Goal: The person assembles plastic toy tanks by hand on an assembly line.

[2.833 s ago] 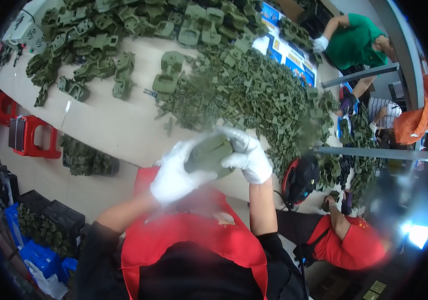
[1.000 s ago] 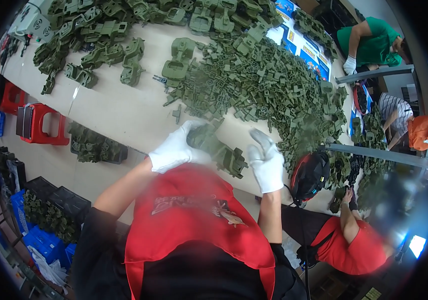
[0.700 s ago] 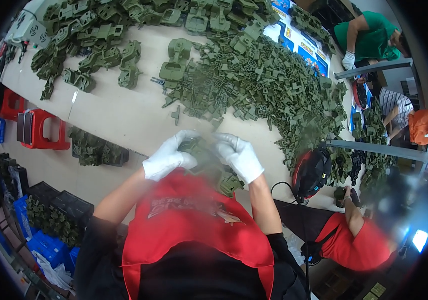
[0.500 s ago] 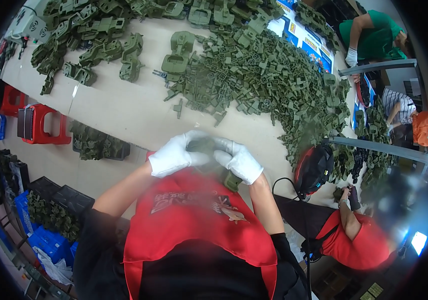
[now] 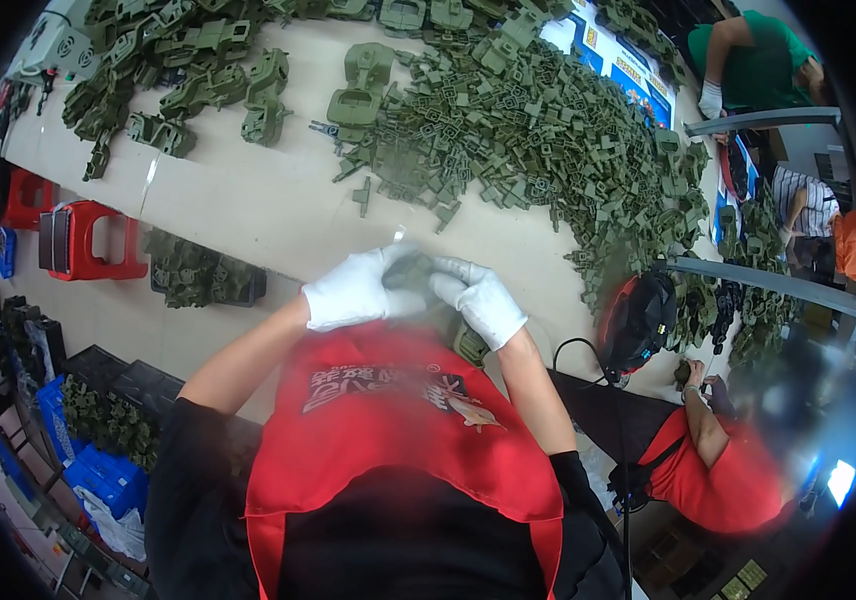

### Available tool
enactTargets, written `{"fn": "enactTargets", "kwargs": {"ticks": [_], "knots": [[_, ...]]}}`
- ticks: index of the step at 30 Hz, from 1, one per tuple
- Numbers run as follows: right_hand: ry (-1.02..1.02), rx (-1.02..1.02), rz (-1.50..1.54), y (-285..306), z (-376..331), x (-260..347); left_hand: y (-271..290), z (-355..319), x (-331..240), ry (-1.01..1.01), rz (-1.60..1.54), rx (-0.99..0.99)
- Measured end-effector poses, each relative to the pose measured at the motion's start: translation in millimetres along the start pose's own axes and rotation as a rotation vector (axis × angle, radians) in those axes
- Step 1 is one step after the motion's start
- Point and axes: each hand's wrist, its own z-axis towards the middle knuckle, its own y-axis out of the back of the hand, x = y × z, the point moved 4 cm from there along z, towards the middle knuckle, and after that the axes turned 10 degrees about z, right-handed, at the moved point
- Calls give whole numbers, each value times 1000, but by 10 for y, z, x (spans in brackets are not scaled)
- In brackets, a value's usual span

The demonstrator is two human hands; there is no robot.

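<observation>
Both my hands wear white gloves and meet just above the table's near edge. My left hand [image 5: 353, 291] and my right hand [image 5: 482, 303] close from either side on an olive-green plastic toy vehicle part [image 5: 411, 272], blurred by a smudge in the view. Below my right palm shows another green plastic piece [image 5: 469, 343]; whether it joins the held part I cannot tell. Beyond my hands a green toy vehicle body [image 5: 358, 105] lies on the table, beside a large heap of small green parts [image 5: 538, 140].
More vehicle bodies [image 5: 213, 90] cover the far left of the white table [image 5: 218, 215]. A black bag [image 5: 638, 325] lies by its right edge. Red stools [image 5: 108, 240] and a crate of green parts [image 5: 203, 270] stand at left. A co-worker in red [image 5: 713, 465] works at right, others farther back.
My hands remain together around the green part, the left one slightly higher and turned. The whole view has shifted a little. The co-worker in red has moved their hands.
</observation>
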Motion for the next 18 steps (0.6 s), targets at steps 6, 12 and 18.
{"fn": "enactTargets", "kwargs": {"ticks": [6, 12, 18], "knots": [[91, 129, -700, -200, -167, 399, -151, 115, 197, 0, -8, -35], [153, -30, -879, -258, -211, 566, 9, 147, -122, -244, 339, -137], [427, -173, 320, 109, -41, 888, 89, 520, -399, -245, -521, -428]]}}
